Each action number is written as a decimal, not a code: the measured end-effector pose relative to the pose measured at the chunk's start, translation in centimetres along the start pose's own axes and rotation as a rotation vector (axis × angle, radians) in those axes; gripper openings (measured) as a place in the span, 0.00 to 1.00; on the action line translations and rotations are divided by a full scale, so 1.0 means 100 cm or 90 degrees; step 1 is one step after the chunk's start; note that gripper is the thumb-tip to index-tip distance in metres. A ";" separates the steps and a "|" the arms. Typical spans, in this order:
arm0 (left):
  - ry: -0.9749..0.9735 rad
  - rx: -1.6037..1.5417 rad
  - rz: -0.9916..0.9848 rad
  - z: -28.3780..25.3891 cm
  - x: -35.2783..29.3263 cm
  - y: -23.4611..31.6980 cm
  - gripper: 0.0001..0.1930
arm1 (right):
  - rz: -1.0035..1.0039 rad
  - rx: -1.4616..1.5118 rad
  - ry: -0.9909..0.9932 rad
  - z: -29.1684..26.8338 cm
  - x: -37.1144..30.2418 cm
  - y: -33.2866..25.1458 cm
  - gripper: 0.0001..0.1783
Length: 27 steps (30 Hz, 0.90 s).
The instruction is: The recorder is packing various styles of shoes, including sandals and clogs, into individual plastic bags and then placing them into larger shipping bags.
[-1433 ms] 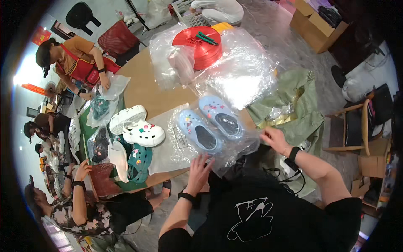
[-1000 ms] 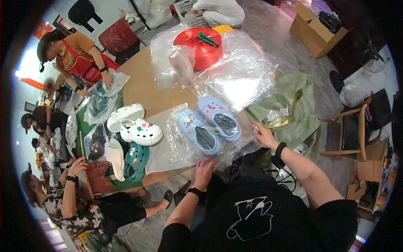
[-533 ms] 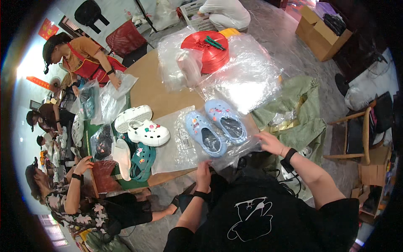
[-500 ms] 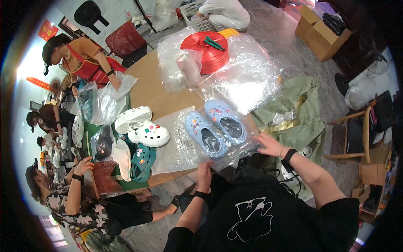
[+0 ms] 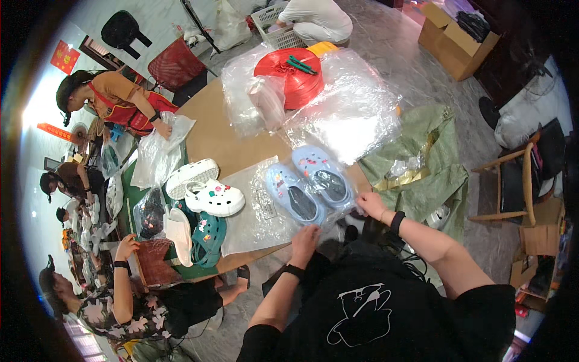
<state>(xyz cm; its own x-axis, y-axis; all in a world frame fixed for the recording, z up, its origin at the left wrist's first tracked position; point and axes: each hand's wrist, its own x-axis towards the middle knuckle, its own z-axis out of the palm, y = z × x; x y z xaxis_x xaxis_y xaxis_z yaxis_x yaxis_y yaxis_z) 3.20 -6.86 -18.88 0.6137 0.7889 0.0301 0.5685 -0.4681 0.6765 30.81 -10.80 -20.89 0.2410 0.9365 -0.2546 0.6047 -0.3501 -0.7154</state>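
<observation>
Drawn closer together since a moment ago, the left hand (image 5: 306, 240) and right hand (image 5: 373, 207) pinch the clear bag (image 5: 335, 214) at the near edge of the table (image 5: 241, 258), fingers nearly closed. Inside are 2 blue clogs (image 5: 313, 165); beyond, a red roll (image 5: 301, 90) sits toward the far edge.

You are standing in what looks like a small footwear packing workshop. Taking your view as a clock face, charm-dotted pale-blue moulded clogs (image 5: 310, 161) lie near the centre, charm-dotted white moulded clogs (image 5: 217, 198) at nine, flat clear plastic bags (image 5: 368, 90) beside a big round red roll (image 5: 304, 93) at twelve, and an open brown cardboard box (image 5: 447, 49) at two; at ten, a co-worker (image 5: 120, 84) in a red apron (image 5: 136, 120) handles a crumpled clear bag (image 5: 160, 154).
</observation>
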 end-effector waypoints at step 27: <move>-0.045 0.174 0.132 0.036 0.031 0.052 0.07 | 0.306 0.528 -0.008 0.046 -0.019 -0.023 0.09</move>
<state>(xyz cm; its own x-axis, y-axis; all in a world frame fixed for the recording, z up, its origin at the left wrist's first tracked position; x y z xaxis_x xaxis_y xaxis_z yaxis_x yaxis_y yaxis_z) 10.05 -8.26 -17.96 0.7625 0.6407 0.0895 0.5472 -0.7125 0.4392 25.47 -11.68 -21.74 0.3127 0.6977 -0.6445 -0.2882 -0.5769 -0.7643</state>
